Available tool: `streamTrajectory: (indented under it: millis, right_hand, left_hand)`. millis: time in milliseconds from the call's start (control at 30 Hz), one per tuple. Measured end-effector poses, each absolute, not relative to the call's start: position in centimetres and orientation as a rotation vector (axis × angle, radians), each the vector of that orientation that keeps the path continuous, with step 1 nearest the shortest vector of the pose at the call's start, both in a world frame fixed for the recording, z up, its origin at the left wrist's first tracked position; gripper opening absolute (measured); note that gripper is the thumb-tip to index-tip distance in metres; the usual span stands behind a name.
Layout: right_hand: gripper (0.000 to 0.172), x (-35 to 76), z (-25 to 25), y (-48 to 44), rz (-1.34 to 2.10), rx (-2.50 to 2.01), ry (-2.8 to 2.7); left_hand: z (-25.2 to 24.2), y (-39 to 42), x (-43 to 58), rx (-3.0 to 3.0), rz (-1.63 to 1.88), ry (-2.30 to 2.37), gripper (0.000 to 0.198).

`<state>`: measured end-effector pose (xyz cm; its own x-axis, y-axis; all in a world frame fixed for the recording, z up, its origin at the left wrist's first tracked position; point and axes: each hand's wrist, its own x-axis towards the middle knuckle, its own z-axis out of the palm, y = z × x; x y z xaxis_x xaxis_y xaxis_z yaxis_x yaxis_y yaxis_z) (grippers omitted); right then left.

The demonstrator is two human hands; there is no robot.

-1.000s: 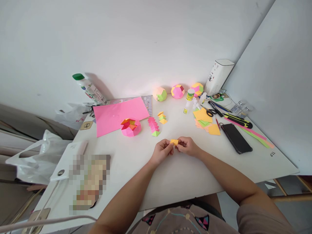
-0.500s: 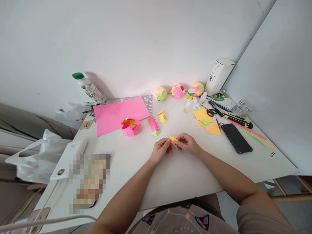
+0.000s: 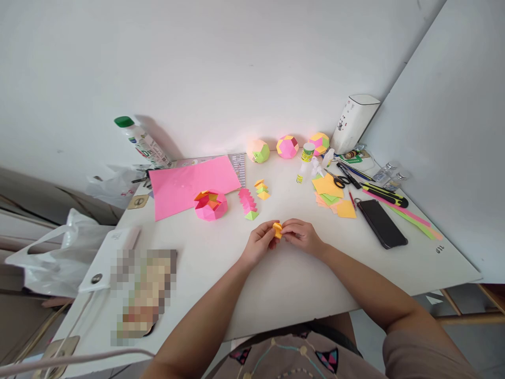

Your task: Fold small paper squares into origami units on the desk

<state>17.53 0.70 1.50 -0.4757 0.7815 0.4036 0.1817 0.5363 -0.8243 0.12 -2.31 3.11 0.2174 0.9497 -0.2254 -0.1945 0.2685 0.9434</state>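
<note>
Between my two hands is a small folded piece of orange paper (image 3: 278, 230), its folds standing up. My left hand (image 3: 260, 241) pinches it from the left with thumb and fingers. From the other side my right hand (image 3: 303, 235) grips its right edge with the fingertips. Just beyond my hands lie a row of folded pink paper units (image 3: 246, 200) ending in a green one, and a short row of yellow and green units (image 3: 262, 190). Further left sits a partly built pink paper ball (image 3: 211, 206), open at the top with orange inside.
Three finished paper balls (image 3: 288, 147) stand along the wall. A glue bottle (image 3: 303, 163), square paper sheets (image 3: 329, 188), scissors (image 3: 340, 181) and a black phone (image 3: 382, 223) lie to the right. At left are a pink sheet (image 3: 185, 184), a white bottle (image 3: 144, 145) and a power strip (image 3: 114, 252).
The orange paper has turned from lying flat to a more upright angle between my fingers. My right fingers have shifted slightly around its edge. The other things stay where they were.
</note>
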Motion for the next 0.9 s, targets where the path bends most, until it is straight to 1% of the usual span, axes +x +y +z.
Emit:
streamTrajectory:
  millis: [133,267,500,633,767,900]
  right_hand:
    - [0.017,17.7,1.2,0.9,0.792,-0.684,-2.000]
    - [0.018,17.7,1.0,0.9,0.747,-0.657,-2.023]
    - [0.018,17.7,1.2,0.9,0.801,-0.667,-2.043]
    - [0.019,17.7,1.1,0.9,0.827,-0.661,-2.034]
    - [0.016,17.6,1.3,0.7,0.946,-0.769,-1.957]
    - [0.014,17.3,2.1,0.4,1.229,-0.841,-1.776]
  left_hand:
    - [3.2,-2.4,0.2,0.976,0.970,1.007,0.040]
    - [3.3,-2.4,0.2,0.995,0.954,1.024,0.042]
    - [3.2,-2.3,0.2,0.986,0.955,1.026,0.037]
    - [3.4,-2.4,0.3,0.987,0.953,1.032,0.038]
    - [3.5,-2.4,0.3,1.023,0.941,1.014,0.037]
    - [3.6,-2.4,0.3,1.075,0.932,0.978,0.037]
